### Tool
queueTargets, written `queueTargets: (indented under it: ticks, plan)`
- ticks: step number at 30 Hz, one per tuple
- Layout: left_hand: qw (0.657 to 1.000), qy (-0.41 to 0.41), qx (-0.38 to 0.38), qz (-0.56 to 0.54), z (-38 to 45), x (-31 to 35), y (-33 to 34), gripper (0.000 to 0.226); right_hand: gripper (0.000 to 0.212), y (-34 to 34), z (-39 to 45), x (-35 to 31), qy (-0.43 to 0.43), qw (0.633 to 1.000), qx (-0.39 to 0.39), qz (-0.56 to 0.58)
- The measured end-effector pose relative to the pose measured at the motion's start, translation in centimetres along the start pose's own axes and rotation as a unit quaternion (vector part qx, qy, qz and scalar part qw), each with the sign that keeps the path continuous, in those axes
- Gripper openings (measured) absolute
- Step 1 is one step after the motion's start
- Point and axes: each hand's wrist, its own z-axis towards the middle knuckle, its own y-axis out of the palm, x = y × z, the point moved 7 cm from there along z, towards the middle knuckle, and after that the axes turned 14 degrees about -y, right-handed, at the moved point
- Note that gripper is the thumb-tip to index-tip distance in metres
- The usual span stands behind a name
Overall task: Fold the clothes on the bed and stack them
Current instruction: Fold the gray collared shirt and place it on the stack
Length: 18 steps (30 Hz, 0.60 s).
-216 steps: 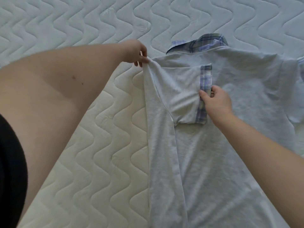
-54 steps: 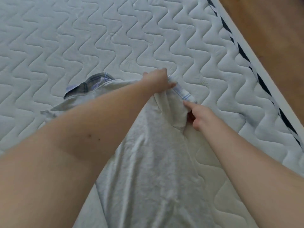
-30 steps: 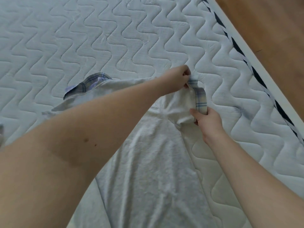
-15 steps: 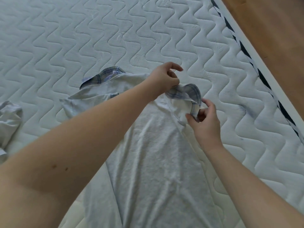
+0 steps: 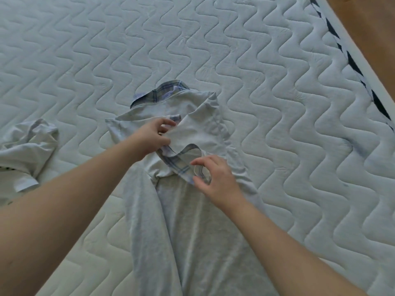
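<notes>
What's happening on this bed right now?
A person is folding a light grey short-sleeved shirt with plaid collar and cuffs, laid out on a white quilted mattress. The left hand pinches the sleeve fabric, and the right hand grips the plaid cuff, bringing that sleeve in over the shirt's body. A crumpled white garment lies apart to the left, not yet folded.

Left hand (image 5: 155, 136) pinching closed, right hand (image 5: 210, 175) fingers curled, both forearms extended
</notes>
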Motion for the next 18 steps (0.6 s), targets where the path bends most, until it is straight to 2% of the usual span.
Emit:
queueTargets:
  ticks: [3, 5, 7, 10, 13, 18]
  plan:
    - [0.994, -0.009, 0.051, 0.098, 1.0, -0.6, 0.0, 0.04, 0.032, -0.1, -0.1, 1.3, 0.028, 0.999, 0.013, 0.007]
    - [0.976, 0.028, 0.114, 0.182, 1.6, 0.4, 0.1, 0.036, 0.032, -0.9, 0.0, 2.9, 0.069, 0.997, 0.039, -0.023]
    - [0.967, 0.066, 0.139, 0.202, 2.3, 2.1, 0.8, 0.035, 0.035, -1.6, 0.2, 4.8, 0.117, 0.991, 0.041, -0.049]
    - [0.964, 0.112, 0.138, 0.2, 3.7, 5.6, 2.5, 0.039, 0.045, -2.0, 0.5, 6.9, 0.167, 0.983, 0.012, -0.077]
    - [0.956, 0.139, 0.14, 0.218, 5.3, 9.4, 4.0, 0.043, 0.052, -1.3, 1.0, 7.6, 0.157, 0.982, -0.036, -0.1]
    - [0.936, 0.101, 0.109, 0.318, 8.3, 12.6, 7.0, 0.043, 0.062, 0.6, 0.7, 8.3, 0.134, 0.971, -0.121, -0.154]
